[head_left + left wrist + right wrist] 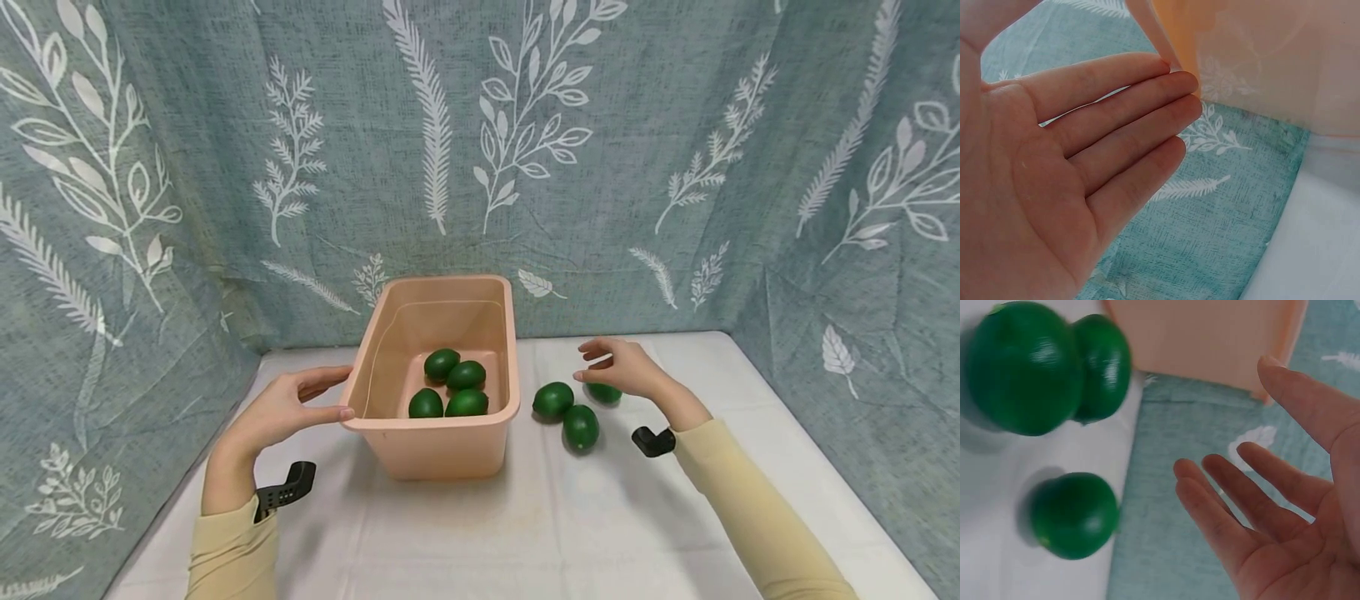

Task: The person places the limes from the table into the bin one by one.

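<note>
A peach-coloured plastic bin [450, 450] stands on the table with several green limes [467, 403] lying at its bottom. At the bin's left rim is my left hand [281, 407], its fingers and thumb extended and the fingertips touching the rim; the left wrist view shows the fingers [1129, 134] fairly straight. Right of the bin, three limes rest on the cloth: one lime [553, 401], another lime [581, 427] touching it, and a third lime [604, 393] partly hidden under my right hand [628, 367]. That hand hovers with spread, slightly bent fingers [1257, 500] and holds nothing.
White cloth [450, 542] covers the table. A grey-green curtain [480, 167] with white leaf prints stands behind it and along both sides. Each wrist wears a black strap mount [285, 489].
</note>
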Demonstrator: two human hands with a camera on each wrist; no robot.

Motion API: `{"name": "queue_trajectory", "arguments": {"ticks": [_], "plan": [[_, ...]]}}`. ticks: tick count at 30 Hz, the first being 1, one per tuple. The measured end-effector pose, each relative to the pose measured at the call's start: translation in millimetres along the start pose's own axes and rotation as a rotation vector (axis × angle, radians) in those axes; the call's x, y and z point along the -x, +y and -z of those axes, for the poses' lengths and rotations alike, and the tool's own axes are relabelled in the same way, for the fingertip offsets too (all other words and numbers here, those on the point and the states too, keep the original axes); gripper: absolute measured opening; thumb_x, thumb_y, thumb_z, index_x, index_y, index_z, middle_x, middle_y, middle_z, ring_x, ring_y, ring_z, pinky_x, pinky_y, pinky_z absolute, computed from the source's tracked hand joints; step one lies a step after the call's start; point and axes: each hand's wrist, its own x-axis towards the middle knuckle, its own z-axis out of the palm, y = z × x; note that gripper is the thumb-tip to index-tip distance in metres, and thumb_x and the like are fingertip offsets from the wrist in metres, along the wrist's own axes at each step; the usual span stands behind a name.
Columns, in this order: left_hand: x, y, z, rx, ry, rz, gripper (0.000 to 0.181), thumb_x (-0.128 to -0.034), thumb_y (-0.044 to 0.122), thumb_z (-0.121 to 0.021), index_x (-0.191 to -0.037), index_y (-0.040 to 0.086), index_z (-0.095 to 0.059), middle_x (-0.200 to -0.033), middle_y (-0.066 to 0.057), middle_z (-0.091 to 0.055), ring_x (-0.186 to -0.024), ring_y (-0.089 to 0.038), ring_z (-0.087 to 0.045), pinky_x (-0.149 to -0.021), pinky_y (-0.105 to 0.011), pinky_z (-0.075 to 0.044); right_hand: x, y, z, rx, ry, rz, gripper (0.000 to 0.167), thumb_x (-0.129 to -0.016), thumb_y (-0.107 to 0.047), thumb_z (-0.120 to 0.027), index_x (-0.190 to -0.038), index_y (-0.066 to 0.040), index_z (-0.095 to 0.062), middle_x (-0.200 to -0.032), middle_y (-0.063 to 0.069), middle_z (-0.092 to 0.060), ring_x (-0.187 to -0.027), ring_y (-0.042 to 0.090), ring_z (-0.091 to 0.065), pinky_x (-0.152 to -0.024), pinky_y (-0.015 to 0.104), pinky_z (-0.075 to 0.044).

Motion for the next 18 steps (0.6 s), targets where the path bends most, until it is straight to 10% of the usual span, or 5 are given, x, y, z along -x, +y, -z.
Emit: {"name": "queue_trajectory", "arguments": {"ticks": [18], "plan": [[-0.1,0.3,-0.3,0.007,0.002,-0.026,0.063,-0.0836,0.033,-0.073,-0.137,0.009,-0.050,-0.139,-0.012,-0.051,-0.134,-0.040,-0.040,-0.106,-0.055,-0.040,25.9,40.2,-41.5,-0.046,0.027,-0.075,0.067,-0.080,-0.038,-0.075,-0.130,0.001,-0.053,-0.126,0.019,-0.058,-0.106,0.032,-0.063,-0.085,0.040,-0.056]]}}
